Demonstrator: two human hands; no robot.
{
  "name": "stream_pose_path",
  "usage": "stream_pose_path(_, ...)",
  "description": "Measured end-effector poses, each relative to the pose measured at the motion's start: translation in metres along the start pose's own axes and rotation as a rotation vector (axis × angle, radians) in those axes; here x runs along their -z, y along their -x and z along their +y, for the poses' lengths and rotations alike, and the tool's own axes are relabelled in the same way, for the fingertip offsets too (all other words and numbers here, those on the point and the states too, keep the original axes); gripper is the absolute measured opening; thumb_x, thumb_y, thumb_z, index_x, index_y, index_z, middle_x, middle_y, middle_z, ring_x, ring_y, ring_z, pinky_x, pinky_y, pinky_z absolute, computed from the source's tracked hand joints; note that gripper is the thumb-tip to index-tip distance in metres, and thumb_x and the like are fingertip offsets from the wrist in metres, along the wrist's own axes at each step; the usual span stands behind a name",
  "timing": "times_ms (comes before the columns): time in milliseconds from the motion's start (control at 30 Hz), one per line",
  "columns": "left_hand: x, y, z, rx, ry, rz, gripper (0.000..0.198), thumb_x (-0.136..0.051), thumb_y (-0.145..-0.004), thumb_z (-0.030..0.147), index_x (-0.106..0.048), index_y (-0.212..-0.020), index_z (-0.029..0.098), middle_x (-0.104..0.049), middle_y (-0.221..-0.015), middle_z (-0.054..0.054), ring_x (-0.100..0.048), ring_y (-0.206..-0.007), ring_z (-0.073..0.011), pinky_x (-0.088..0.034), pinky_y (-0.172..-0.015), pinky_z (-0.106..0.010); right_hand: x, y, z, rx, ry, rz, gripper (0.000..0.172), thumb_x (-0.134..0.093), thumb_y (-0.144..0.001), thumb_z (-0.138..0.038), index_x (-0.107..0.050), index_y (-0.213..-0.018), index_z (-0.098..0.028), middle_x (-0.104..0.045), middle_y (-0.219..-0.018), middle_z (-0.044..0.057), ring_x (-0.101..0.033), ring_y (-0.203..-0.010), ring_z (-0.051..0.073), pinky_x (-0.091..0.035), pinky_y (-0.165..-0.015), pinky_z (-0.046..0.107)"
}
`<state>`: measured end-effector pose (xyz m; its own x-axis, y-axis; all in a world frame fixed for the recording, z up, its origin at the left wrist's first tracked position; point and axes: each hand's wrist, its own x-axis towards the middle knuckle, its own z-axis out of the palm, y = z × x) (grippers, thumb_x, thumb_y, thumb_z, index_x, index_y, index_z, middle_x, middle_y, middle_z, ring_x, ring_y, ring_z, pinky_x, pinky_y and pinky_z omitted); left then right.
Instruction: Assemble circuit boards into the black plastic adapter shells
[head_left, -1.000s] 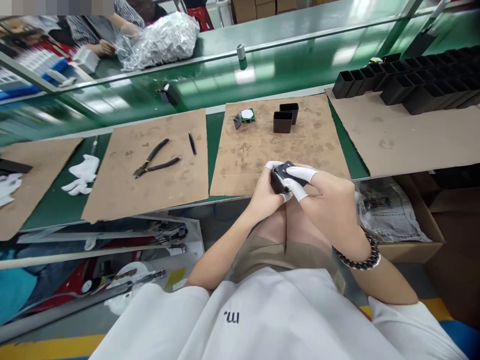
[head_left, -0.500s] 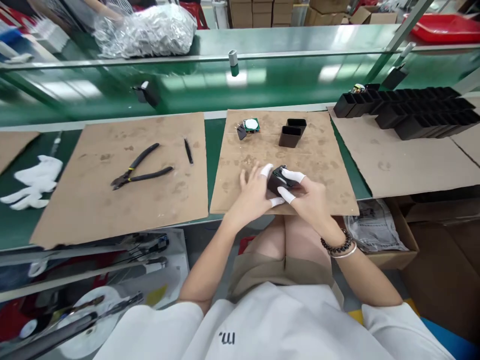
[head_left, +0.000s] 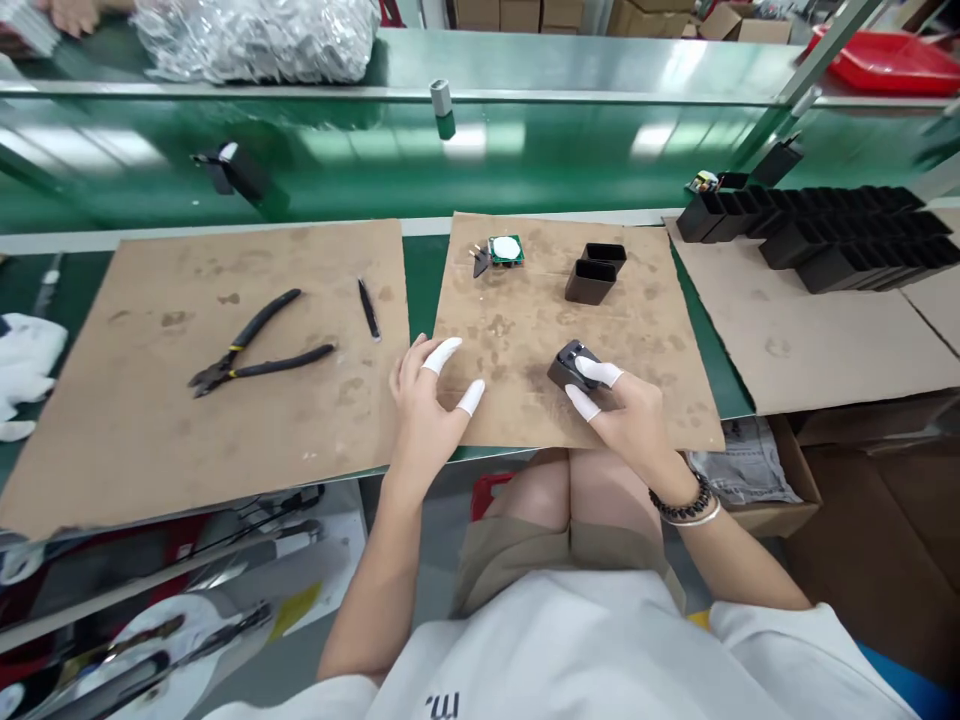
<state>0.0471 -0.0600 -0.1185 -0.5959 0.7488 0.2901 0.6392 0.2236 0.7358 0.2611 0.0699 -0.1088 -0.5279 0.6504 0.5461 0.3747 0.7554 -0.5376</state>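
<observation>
My right hand (head_left: 626,405), with white finger cots on thumb and forefinger, grips a small black plastic housing (head_left: 571,366) on the middle cardboard sheet (head_left: 517,330). My left hand (head_left: 431,400) is apart from it near the sheet's left edge, fingers spread and nothing in them; it wears finger cots too. Further back stand two open black cases (head_left: 592,278). To their left lies a green circuit board (head_left: 506,250) with a white top, beside a small black plug piece (head_left: 480,261).
Cutting pliers (head_left: 255,345) and black tweezers (head_left: 368,309) lie on the left cardboard. Rows of black cases (head_left: 832,230) fill the back of the right cardboard. White gloves (head_left: 26,365) lie far left. A raised shelf (head_left: 570,70) runs behind, bearing a clear plastic bag (head_left: 262,40).
My left hand has let go of the black housing and moved left, its fingers opening. My right hand still holds the housing. The view has shifted slightly.
</observation>
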Motion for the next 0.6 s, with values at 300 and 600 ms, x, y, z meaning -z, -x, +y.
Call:
stream_pose_path(300, -0.047, 0.038, 0.059, -0.314, 0.469, -0.044, 0.078, -0.086, -0.082, 0.035, -0.047, -0.148, 0.022, -0.065, -0.141, -0.015, -0.064, -0.132, -0.0283, -0.052, -0.113, -0.043, 0.011, 0.019, -0.054, -0.755, -1.047, 0.160, 0.032, -0.088, -0.072, -0.023, -0.072, -0.099, -0.028, -0.080, -0.106, -0.002, -0.077, -0.092, 0.015, -0.067, -0.079, 0.026)
stream_pose_path(600, -0.031, 0.040, 0.105, -0.246, 0.572, -0.060, 0.062, -0.092, -0.071, 0.045, -0.064, -0.118, 0.017, -0.072, -0.113, -0.008, -0.071, -0.107, -0.0234, -0.059, -0.095, -0.034, 0.043, 0.030, -0.066, -1.340, -1.803, -0.198, 0.016, -0.062, -0.100, -0.028, -0.074, -0.099, -0.017, -0.083, -0.087, 0.000, -0.080, -0.080, 0.010, -0.065, -0.075, 0.016)
